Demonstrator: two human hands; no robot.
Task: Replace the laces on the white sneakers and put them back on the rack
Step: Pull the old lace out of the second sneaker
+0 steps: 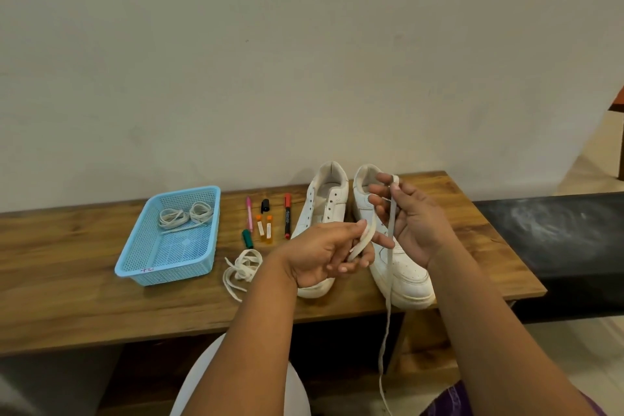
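Note:
Two white sneakers stand side by side on the wooden bench (101,314), toes toward me: the left sneaker (324,199) and the right sneaker (405,273), both without laces in their eyelets. I hold one white lace (388,280) above them. My left hand (320,257) pinches a folded part of it. My right hand (412,216) grips the lace higher up, looped over its fingers, and the long end hangs down past the bench edge. Another loose lace (241,267) lies bundled on the bench.
A light blue plastic basket (135,260) at the left holds two coiled laces (187,216). Between basket and sneakers lie markers (287,219), a pink pen (249,216) and small orange tubes (265,230). A dark bench (557,240) adjoins on the right.

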